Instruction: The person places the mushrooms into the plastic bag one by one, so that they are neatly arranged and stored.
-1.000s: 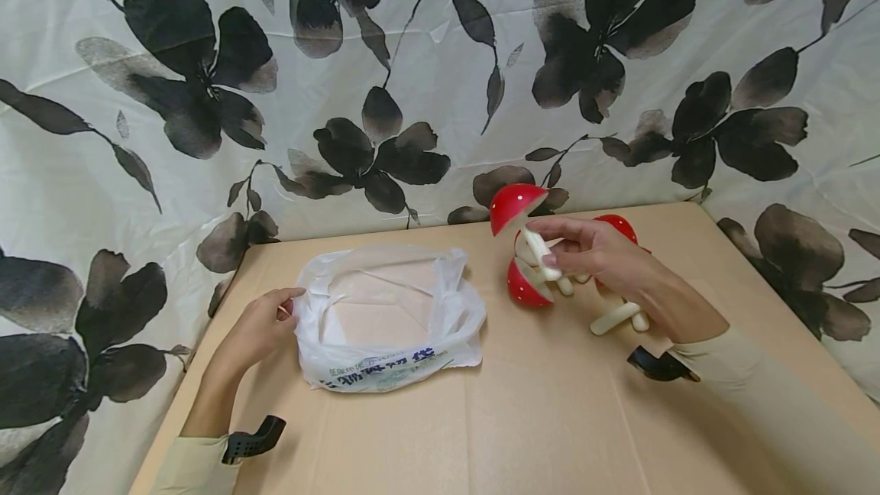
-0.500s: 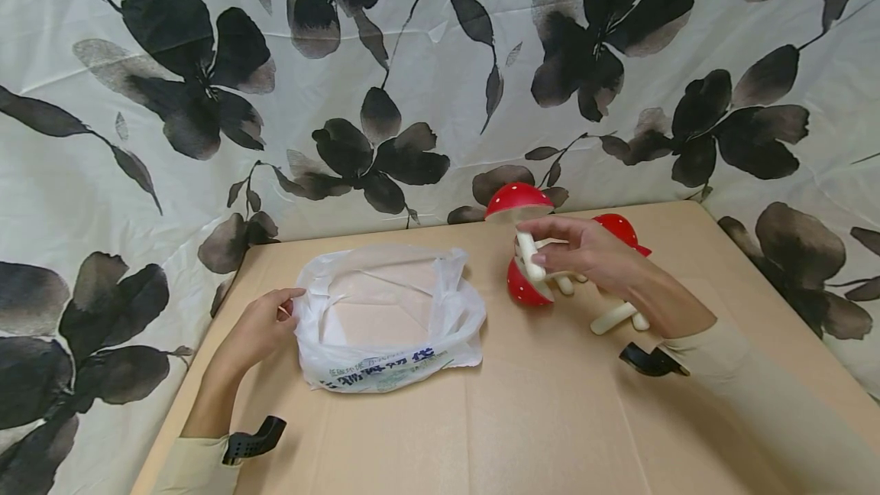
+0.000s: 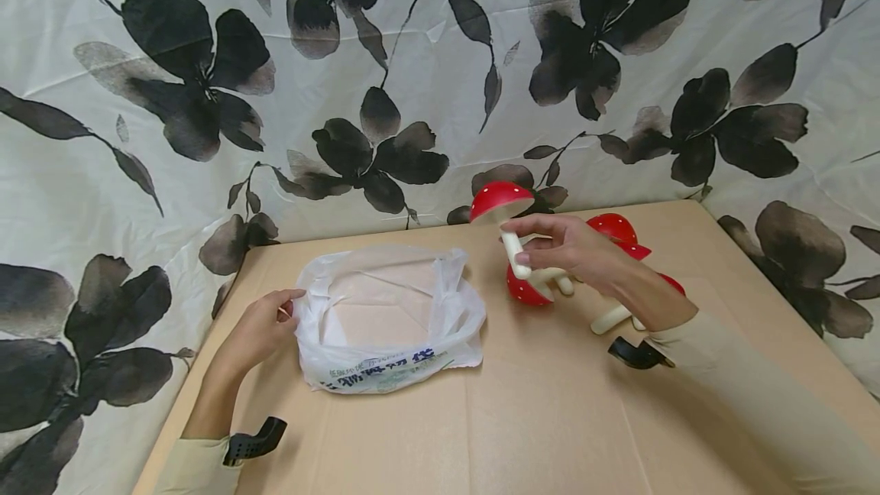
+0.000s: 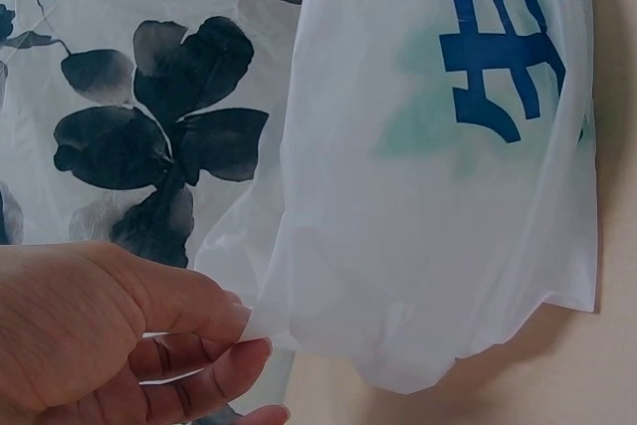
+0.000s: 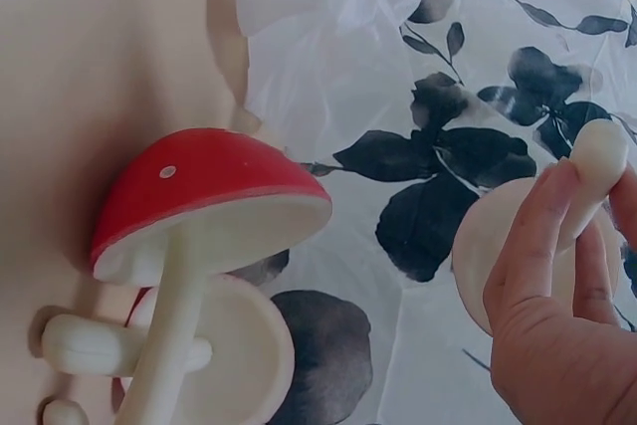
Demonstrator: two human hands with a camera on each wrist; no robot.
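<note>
In the head view, the left hand (image 3: pixel 264 327), left of centre, pinches the edge of a crumpled white plastic bag with blue and green print (image 3: pixel 399 369) on the tan surface (image 3: pixel 467 434). Right of centre, the right hand (image 3: pixel 571 250) holds a toy mushroom with a white-dotted red cap and white stem (image 3: pixel 502 206) by its stem, cap uppermost, raised above the surface. More red-capped mushrooms (image 3: pixel 614 228) lie under and beyond that hand. White cloth with dark flowers (image 3: pixel 344 151) fills the upper frame.

In the left wrist view, thumb and forefinger meet on thin film at lower left.

In the right wrist view, fingers grasp the pale stem at right; two mushrooms overlap at lower left.
</note>
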